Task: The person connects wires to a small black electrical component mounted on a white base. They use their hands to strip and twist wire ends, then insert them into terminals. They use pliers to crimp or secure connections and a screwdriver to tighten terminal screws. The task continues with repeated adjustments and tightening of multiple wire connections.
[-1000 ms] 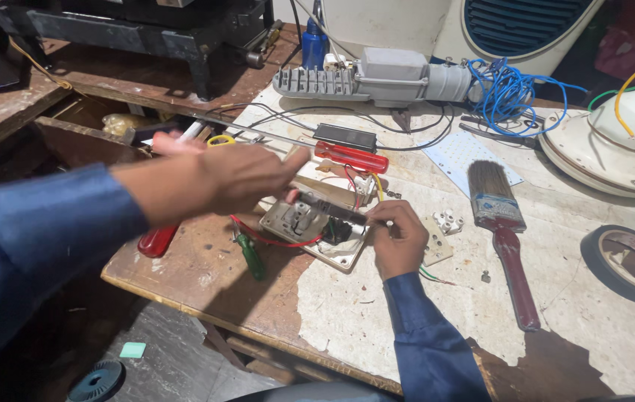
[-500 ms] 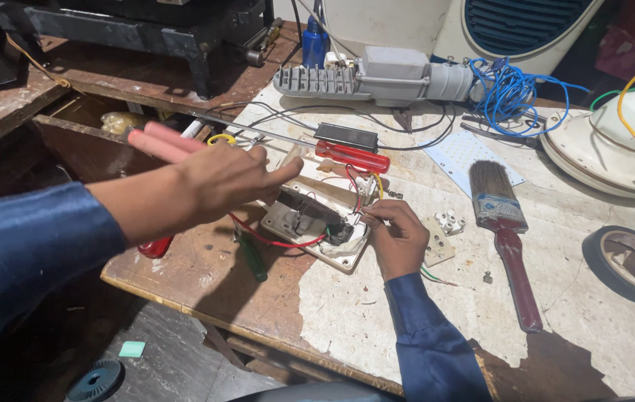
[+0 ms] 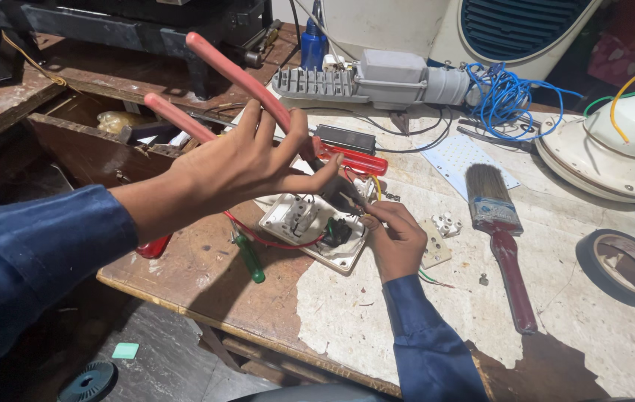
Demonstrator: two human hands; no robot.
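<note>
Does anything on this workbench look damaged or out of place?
Yes. The white switch plate lies opened with red wires loose. The worktop has its pale coating peeled to bare wood, and blue wire sits in a tangle.

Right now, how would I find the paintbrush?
Start at the round white lamp on the table's right side. Just left of it lies the paintbrush, flat, bristles pointing away. Its dark red handle and wide bristles set it apart from the tape roll nearby.

Worn wooden workbench (image 3: 205, 298) with flaking white paint, open drawer (image 3: 86, 141) at left, grey concrete floor (image 3: 161, 368) below, white cooler (image 3: 481, 30) behind, evenly lit.
</note>
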